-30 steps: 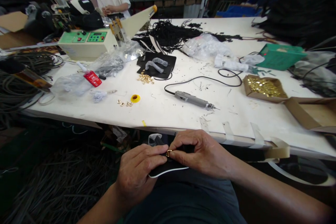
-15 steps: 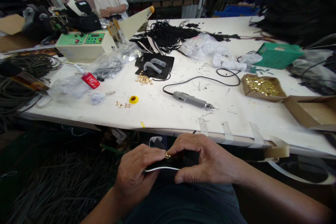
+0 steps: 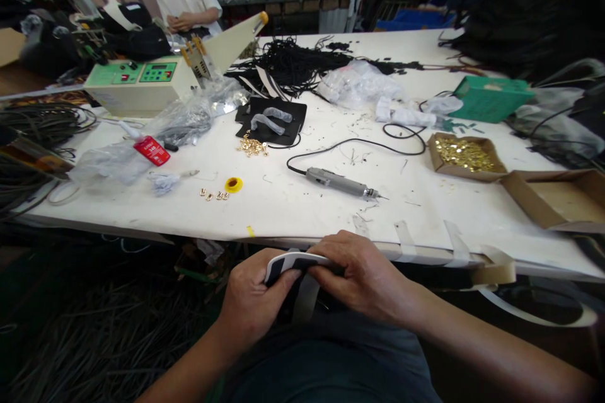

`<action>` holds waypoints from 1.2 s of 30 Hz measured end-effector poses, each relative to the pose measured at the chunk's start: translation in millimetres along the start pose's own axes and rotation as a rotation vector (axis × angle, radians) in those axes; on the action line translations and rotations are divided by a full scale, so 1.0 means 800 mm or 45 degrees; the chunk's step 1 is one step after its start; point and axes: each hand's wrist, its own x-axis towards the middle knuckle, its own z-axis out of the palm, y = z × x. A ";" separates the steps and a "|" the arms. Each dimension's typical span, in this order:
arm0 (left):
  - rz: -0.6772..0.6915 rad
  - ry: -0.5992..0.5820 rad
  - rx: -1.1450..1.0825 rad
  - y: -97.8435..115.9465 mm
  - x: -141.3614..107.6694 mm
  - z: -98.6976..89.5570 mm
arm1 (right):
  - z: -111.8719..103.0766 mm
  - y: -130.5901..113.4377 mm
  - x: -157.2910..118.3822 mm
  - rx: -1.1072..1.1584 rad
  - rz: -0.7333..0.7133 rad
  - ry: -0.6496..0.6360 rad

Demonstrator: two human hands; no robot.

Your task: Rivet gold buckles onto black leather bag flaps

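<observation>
Above my lap, both hands grip a bent black panel [image 3: 289, 262] with a white edge. My left hand [image 3: 248, 295] pinches its left end, thumb on the near face and fingers behind. At the right end, my right hand [image 3: 366, 278] has its thumb and fingers closed on the panel. A pale strip [image 3: 306, 299] hangs below between the hands. The gold fitting seen earlier does not show now. On the table beyond lie a grey electric screwdriver [image 3: 336, 182], a yellow tape ring [image 3: 233, 184] and several small gold fittings [image 3: 220, 196].
A cardboard tray of gold pieces [image 3: 466, 154] and another cardboard box [image 3: 558, 198] stand at right. A red bottle [image 3: 152, 150], a green-panelled machine [image 3: 142, 85] and a black panel with wrapped handles [image 3: 269, 119] are on the left half. A person [image 3: 186, 3] is behind the table.
The panel has been tipped so its other face, black and white, shows. My right hand has gone from a wide span near the gold fitting to a closed grip on the panel's right end.
</observation>
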 end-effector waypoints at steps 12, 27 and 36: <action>-0.672 -0.372 -0.317 -0.052 0.108 0.037 | -0.024 0.073 0.062 0.100 0.562 -0.096; -0.784 -0.521 -0.131 -0.073 0.159 0.049 | -0.021 0.093 0.100 -0.078 0.758 -0.189; -0.188 -0.190 0.398 -0.085 0.135 0.046 | -0.018 0.092 0.105 -0.177 0.789 -0.201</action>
